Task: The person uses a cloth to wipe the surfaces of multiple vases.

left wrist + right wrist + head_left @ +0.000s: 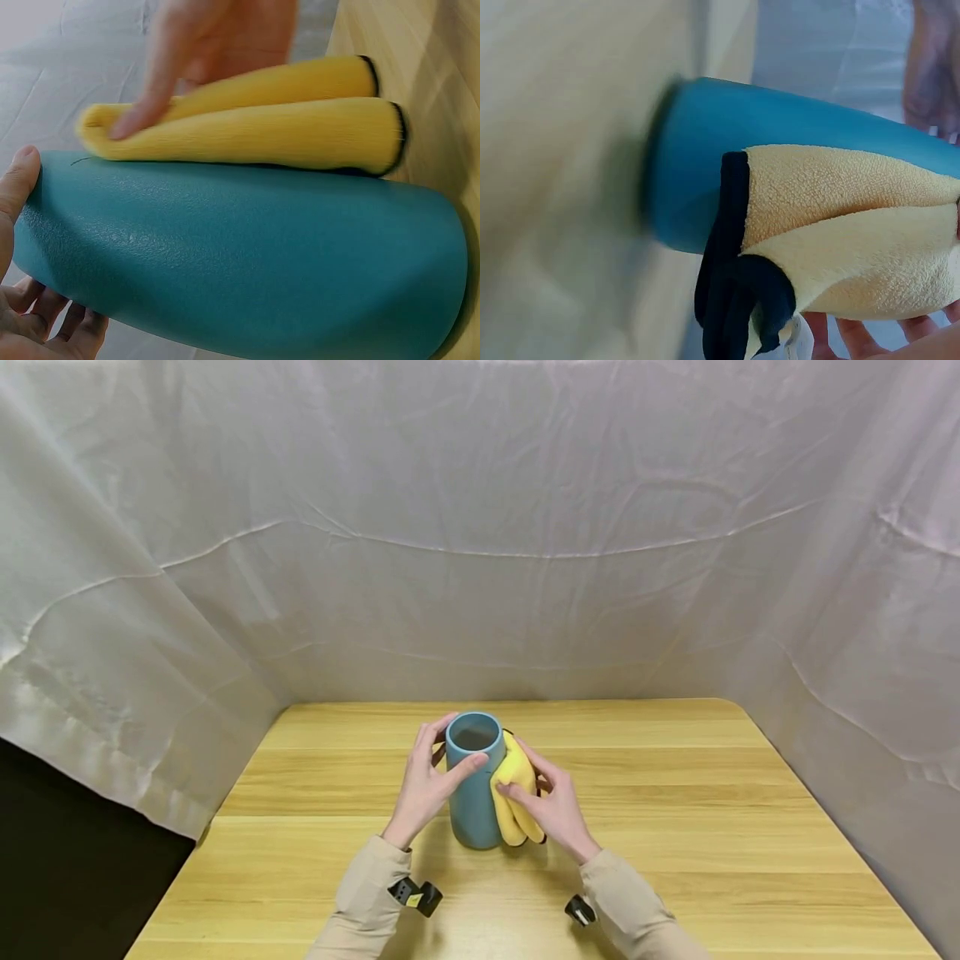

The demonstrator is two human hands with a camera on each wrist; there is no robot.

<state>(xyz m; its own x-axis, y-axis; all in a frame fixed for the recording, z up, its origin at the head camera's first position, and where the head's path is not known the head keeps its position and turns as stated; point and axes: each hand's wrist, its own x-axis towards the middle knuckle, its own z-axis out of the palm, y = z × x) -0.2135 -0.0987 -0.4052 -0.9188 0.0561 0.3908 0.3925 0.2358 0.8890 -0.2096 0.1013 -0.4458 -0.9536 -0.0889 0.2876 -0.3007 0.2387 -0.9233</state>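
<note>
A tall blue vase [472, 814] stands upright on the wooden table, its round mouth facing up. Near the rim, my left hand [422, 787] grips it from the left, thumb across the front and fingers round the far side. My right hand [557, 812] holds a folded yellow cloth [514, 774] with black edging against the vase's right side. In the left wrist view, the cloth [255, 139] lies along the vase wall [240, 247], with the right thumb pressed on it. The right wrist view shows the cloth's folds [840, 187] covering part of the vase [697, 172].
The wooden table [675, 827] extends to both sides of the vase. Pale grey fabric [495, 593] hangs behind it and at the left and right. A dark area [75, 852] lies beyond the table's left edge. Black camera mounts [416, 896] sit at both wrists.
</note>
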